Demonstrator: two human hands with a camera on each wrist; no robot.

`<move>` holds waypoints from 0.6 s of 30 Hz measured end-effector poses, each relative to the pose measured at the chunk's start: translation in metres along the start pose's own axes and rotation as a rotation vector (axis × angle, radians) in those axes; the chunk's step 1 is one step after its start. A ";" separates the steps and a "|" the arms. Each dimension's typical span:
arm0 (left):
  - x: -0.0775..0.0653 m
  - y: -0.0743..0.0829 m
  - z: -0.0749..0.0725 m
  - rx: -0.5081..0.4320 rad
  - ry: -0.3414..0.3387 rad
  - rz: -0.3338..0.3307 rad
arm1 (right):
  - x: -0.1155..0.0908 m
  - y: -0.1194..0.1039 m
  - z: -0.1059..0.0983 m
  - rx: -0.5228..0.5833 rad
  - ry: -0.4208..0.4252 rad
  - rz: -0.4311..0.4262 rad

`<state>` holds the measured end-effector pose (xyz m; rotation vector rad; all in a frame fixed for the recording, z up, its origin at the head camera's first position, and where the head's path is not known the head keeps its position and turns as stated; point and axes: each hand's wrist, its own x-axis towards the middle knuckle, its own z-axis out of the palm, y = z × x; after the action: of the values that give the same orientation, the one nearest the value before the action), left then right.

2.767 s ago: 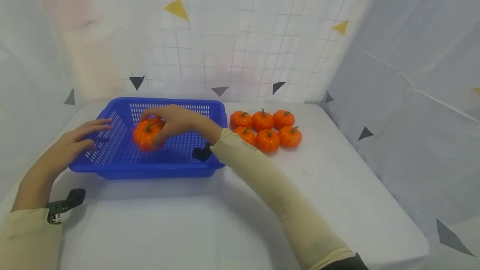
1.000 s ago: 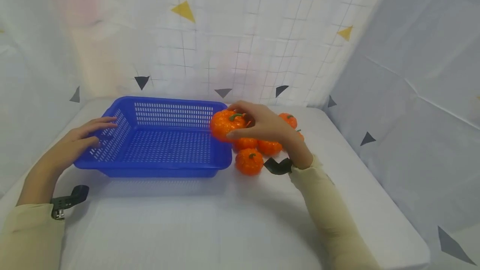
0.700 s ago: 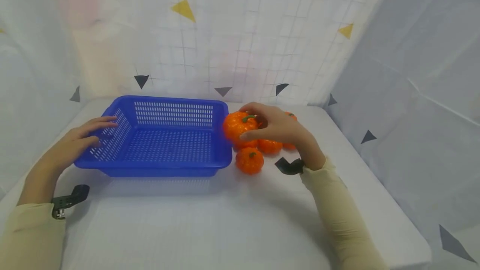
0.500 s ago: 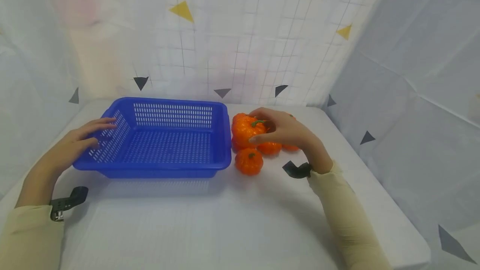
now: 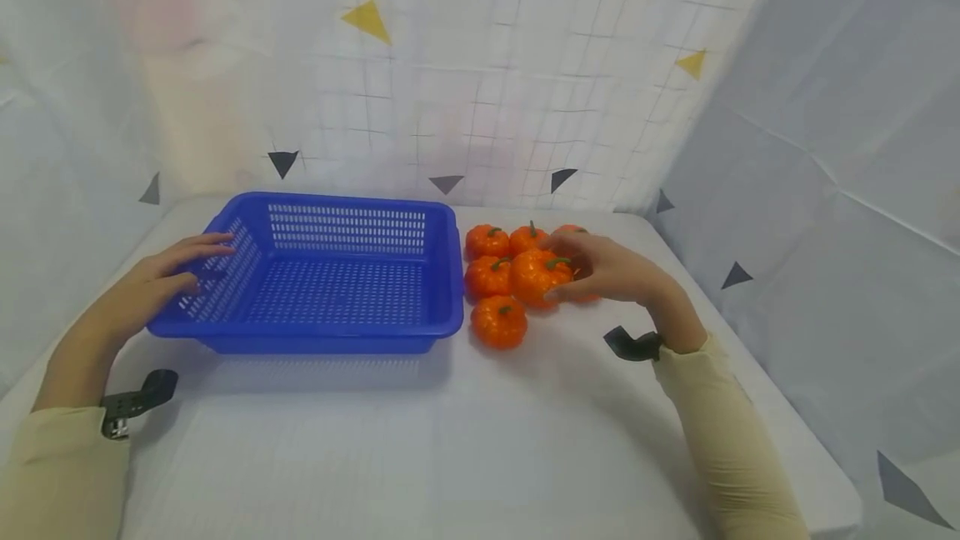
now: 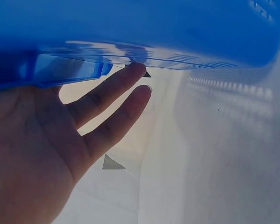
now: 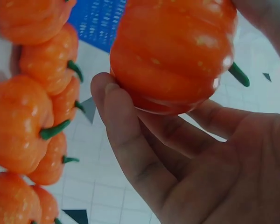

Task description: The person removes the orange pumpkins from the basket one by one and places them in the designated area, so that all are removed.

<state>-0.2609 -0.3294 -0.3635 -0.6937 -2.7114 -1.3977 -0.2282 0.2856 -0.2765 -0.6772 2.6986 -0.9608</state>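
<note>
In the head view, my right hand [image 5: 615, 273] grips a small orange pumpkin [image 5: 534, 280] with a green stem, raised over the group of pumpkins to the right of the basket. The right wrist view shows the held pumpkin [image 7: 172, 51] between the thumb and curled fingers. Several like pumpkins [image 5: 499, 323] sit close together on the table, some partly hidden behind the hand. My left hand [image 5: 150, 286] is at the left rim of the blue basket [image 5: 322, 330], its fingers extended. From the left wrist, these fingers [image 6: 114, 119] appear nearly straight beside the basket's wall.
The perforated blue basket holds nothing. A white-covered table [image 5: 465, 440] carries everything, with a white sheet wall [image 5: 480, 90] behind and a grey-white one [image 5: 817, 190] on the right. Each wrist wears a black camera mount.
My right hand earlier reached into the basket at a pumpkin; it has since carried a pumpkin from the basket's right rim rightward over the group. Another pumpkin now sits in front. My left hand has stayed.
</note>
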 end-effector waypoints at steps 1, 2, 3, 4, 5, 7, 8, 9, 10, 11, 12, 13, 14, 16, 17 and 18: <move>0.000 -0.001 0.000 0.001 -0.001 0.010 | -0.002 0.002 0.000 0.000 -0.007 0.004; 0.001 -0.001 0.000 0.001 0.001 0.018 | -0.004 0.004 0.000 0.000 -0.012 0.008; 0.002 -0.001 0.000 0.004 0.004 0.022 | -0.006 0.006 -0.001 -0.003 -0.016 0.009; 0.002 -0.002 0.000 0.003 0.006 0.020 | -0.007 0.008 -0.001 -0.012 -0.019 0.013; 0.001 -0.002 0.000 0.004 0.008 0.019 | -0.008 0.010 -0.001 -0.018 -0.027 0.019; 0.002 -0.002 0.001 0.006 0.007 0.012 | -0.011 0.014 -0.001 -0.031 -0.042 0.032; 0.002 -0.002 0.001 0.004 0.005 0.008 | -0.012 0.016 -0.001 -0.030 -0.050 0.042; 0.002 -0.003 0.001 0.006 0.003 0.001 | -0.013 0.018 -0.001 -0.031 -0.061 0.054; 0.002 -0.003 0.002 0.005 -0.001 -0.008 | -0.014 0.019 -0.001 -0.033 -0.072 0.071; 0.002 -0.003 0.002 0.005 -0.002 -0.011 | -0.014 0.021 0.000 -0.029 -0.085 0.085; 0.002 -0.003 0.003 0.005 -0.003 -0.013 | -0.015 0.023 0.000 -0.027 -0.098 0.099; 0.002 -0.003 0.003 0.008 -0.003 -0.014 | -0.015 0.025 0.001 -0.024 -0.110 0.114; 0.002 -0.003 0.003 0.011 0.000 -0.013 | -0.015 0.027 0.001 -0.021 -0.120 0.126; 0.002 -0.003 0.003 0.017 0.005 -0.008 | -0.016 0.031 0.003 -0.025 -0.139 0.140; 0.002 -0.003 0.002 0.018 0.006 -0.004 | -0.017 0.033 0.004 -0.026 -0.146 0.142; 0.002 -0.003 0.002 0.018 0.006 -0.002 | -0.018 0.035 0.005 -0.026 -0.154 0.144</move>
<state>-0.2634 -0.3286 -0.3665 -0.6843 -2.7172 -1.3713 -0.2233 0.3154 -0.3023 -0.5297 2.5879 -0.8058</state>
